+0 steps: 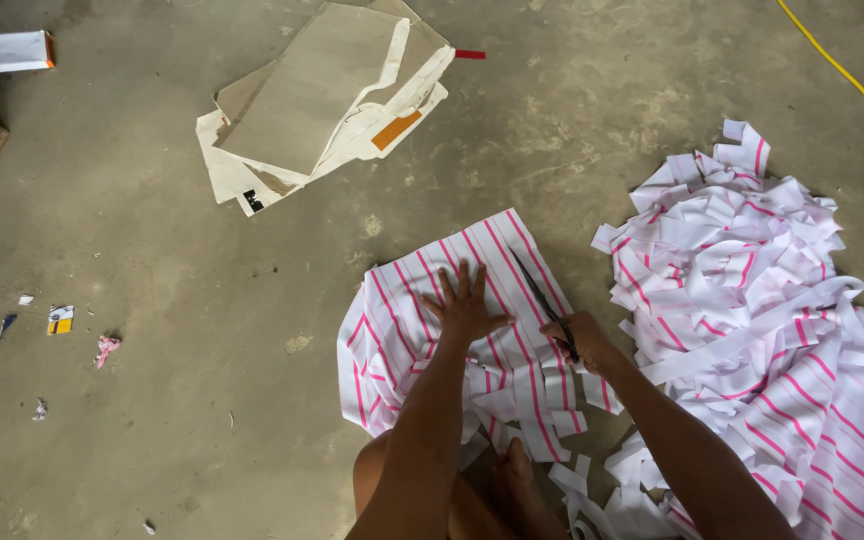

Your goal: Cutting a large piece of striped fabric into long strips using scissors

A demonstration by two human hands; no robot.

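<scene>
Our left hand (467, 305) lies flat with fingers spread on the striped cloth (422, 320), pinning it to the floor (152, 300), while our right hand (582, 340) grips the scissors (542, 300) just beside it, blades along the cloth's right edge. To the right lies a heap of cut strips (752, 290); folded cardboard (322, 100) sits well beyond.

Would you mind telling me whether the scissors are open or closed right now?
Open: the scissors in the right hand show blades slightly parted over the striped cloth.
</scene>
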